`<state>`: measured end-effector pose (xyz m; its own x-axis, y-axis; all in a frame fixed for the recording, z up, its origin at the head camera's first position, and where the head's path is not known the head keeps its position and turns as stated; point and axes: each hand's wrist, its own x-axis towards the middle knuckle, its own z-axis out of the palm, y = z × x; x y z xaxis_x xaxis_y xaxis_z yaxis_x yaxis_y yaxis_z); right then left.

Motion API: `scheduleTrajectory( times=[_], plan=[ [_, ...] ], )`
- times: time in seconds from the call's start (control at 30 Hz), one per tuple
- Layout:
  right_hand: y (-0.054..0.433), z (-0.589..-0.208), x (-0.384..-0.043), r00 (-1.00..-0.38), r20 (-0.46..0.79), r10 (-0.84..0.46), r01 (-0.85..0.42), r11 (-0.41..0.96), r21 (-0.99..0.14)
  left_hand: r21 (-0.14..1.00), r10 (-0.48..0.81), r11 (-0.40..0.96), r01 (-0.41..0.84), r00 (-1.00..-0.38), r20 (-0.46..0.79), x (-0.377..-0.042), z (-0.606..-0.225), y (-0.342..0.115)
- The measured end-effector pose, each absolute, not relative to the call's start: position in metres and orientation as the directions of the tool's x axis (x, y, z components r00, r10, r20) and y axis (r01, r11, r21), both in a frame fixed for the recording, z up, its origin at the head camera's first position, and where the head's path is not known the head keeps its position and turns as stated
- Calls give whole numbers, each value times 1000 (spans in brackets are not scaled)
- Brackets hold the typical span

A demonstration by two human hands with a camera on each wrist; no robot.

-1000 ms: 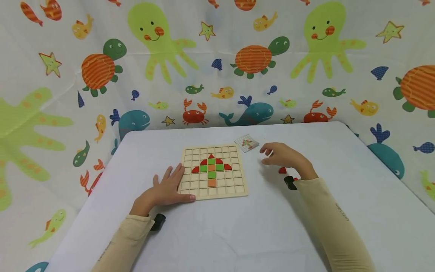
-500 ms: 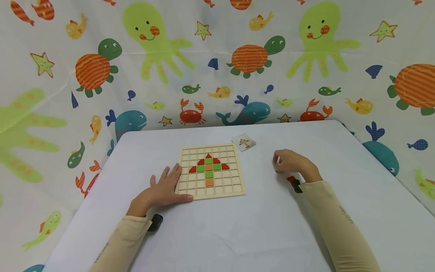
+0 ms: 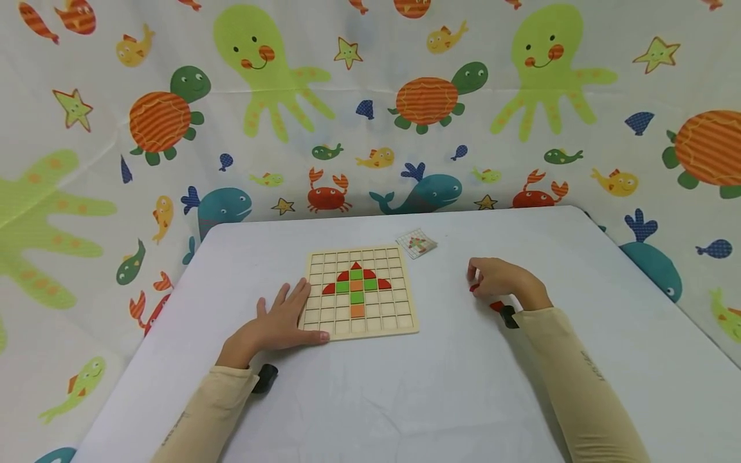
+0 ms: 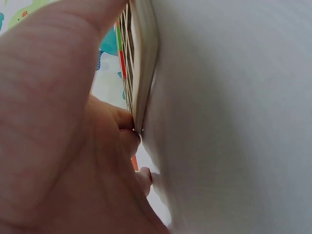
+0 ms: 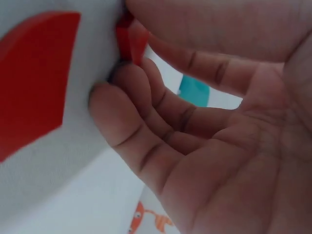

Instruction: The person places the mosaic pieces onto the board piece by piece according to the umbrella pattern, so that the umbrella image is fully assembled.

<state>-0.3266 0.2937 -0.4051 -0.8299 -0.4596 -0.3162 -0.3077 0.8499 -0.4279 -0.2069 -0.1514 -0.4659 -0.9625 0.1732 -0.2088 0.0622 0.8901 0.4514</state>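
A square wooden grid board lies on the table with red, green and orange pieces set in an arrow or rocket shape. My left hand rests at its left side, fingers spread, the thumb along the front edge; the left wrist view shows the board's edge against the fingers. To the right of the board, my right hand pinches a small red piece between thumb and fingertips, down at the tabletop. Another red piece with a curved side lies near the right wrist, partly hidden in the head view.
A small pattern card bearing a similar figure lies behind the board's far right corner. White cloth covers the table. A curtain printed with sea animals hangs behind it.
My right hand has moved right and down from beside the card to the tabletop, and its fingers have closed on a red piece. The left hand stays at the board.
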Motion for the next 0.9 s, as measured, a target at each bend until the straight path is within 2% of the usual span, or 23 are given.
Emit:
scheduleTrajectory(
  times=[0.4,0.6,0.9],
  plan=[
    [287,-403,-323,-859,-241,-452,-338,854,-397,443,181,893,75,-962,-202,-209,-465,-151],
    [286,-404,-325,-874,-243,-421,-306,865,-398,445,175,893,66,-962,-210,-209,-465,-151],
    [290,-410,-330,-872,-191,-450,-323,823,-467,439,169,896,63,-964,-206,-207,-467,-151]
  ],
)
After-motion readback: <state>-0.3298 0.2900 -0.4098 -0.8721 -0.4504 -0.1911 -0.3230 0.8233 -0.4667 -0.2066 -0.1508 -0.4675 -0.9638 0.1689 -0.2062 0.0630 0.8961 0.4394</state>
